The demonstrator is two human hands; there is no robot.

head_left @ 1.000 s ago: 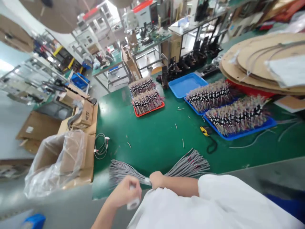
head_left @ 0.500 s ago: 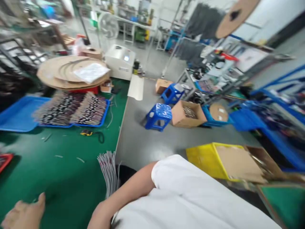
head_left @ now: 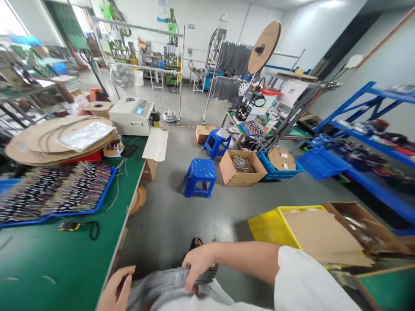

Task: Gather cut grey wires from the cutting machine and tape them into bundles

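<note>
Bundle of grey wires [head_left: 181, 278], lying on the green table [head_left: 48, 263] a second ago, is now being carried off its edge, low over the floor. It is being gripped by the right hand [head_left: 197, 264]; the left hand [head_left: 115, 290] is being held loosely curled beside it, blurred. Farther off, blue trays of cables [head_left: 55, 190] and a blue stool [head_left: 200, 175] are being passed.

We're on a cable-assembly factory floor: a green workbench [head_left: 48, 263] carries a blue tray [head_left: 103, 194] of cut wire leads, big cardboard reels [head_left: 48, 140] (stacked flat), a wire-cutting machine [head_left: 131, 115], and racks of hanging cables [head_left: 233, 58] stand beyond.
</note>
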